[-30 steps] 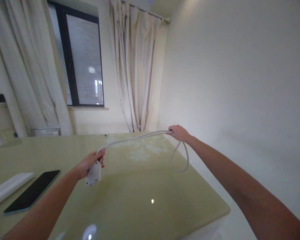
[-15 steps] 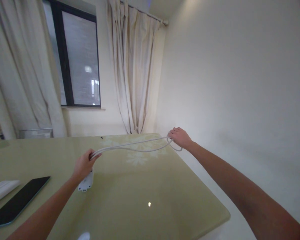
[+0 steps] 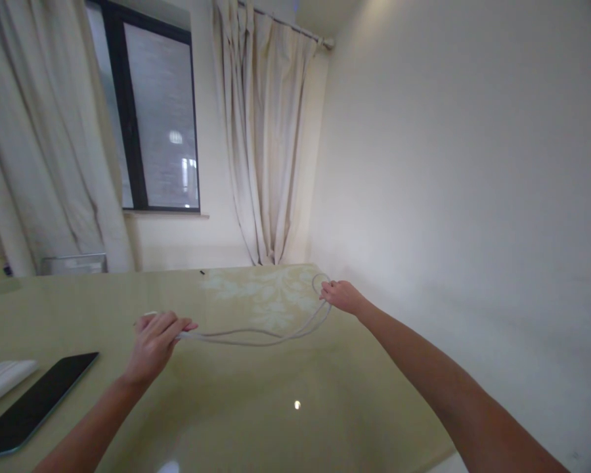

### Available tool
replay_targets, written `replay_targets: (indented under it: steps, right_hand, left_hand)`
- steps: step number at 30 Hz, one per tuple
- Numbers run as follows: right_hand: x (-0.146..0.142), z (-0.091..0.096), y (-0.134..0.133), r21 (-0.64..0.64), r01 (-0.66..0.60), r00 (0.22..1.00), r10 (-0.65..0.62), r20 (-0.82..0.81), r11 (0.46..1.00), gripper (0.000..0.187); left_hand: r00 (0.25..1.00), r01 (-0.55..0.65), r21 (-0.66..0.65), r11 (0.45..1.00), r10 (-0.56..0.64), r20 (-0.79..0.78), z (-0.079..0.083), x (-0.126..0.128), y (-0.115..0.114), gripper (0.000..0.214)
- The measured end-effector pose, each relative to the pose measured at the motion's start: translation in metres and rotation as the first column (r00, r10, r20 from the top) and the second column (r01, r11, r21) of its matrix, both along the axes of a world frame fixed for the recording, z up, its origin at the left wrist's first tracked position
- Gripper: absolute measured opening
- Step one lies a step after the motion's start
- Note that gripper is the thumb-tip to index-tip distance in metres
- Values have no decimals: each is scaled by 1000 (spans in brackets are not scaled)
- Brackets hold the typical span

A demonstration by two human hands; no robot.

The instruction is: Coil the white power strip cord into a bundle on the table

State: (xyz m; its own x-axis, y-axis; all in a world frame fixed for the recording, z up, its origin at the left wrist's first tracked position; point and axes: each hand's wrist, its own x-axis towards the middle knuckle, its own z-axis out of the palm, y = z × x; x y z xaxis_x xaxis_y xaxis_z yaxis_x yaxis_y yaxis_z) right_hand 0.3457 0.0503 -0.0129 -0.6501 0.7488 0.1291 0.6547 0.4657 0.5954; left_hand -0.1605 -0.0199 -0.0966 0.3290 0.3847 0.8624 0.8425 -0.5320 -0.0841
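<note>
Pale-green glossy glass tabletop [image 3: 236, 394], cream curtains [image 3: 270, 151] and a dark-framed window [image 3: 157, 118] behind it at 12 o'clock

Change over the last second: you had the white doubled cable [image 3: 256, 341] stretched in the air between your hands, and now both hands are down. The span sags and looks to lie along the glass, running from 9 o'clock to 2 o'clock across the table

Your left hand [image 3: 155, 345] is at 9 o'clock. Its fingers are curled over the near end of the cable, so it's a closed hold, loose-looking. The white plug block that hung under that hand a second ago no longer shows. It's probably under your palm, but I can't tell

Your right hand [image 3: 339, 295] is at 2 o'clock near the far table edge, pinching the cable shut. The big hanging loop is gone, and only a small loop stands just above your fingers

My read: the tension is off and the table carries the cable's weight, though both ends are still in your grip

Off to 8 o'clock, well apart, are a black flat tablet [image 3: 29, 407] and a white ribbed bar [image 3: 0, 382]. Neither is touched
</note>
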Motion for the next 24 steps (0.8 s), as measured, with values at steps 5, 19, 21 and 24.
replay_targets:
  steps: [5,19,21,24]
  right_hand:
    - [-41,-22,18,-34,-35,998,34,-44,999,26]
    - [-179,2,-24,-257,-514,422,-20,-907,818,35]
    - [-189,4,-50,-377,-695,310,-217,-926,613,53]
    - [-199,1,-74,-356,-688,228,-277,-933,633,49]
  left_hand:
    - [985,129,57,990,-121,-124,12,39,-25,7]
    - [954,66,139,988,-21,-300,62,95,-9,16]
    - [956,8,121,993,28,-291,67,95,-2,23]
    - [961,-80,103,992,104,-256,75,101,4,23]
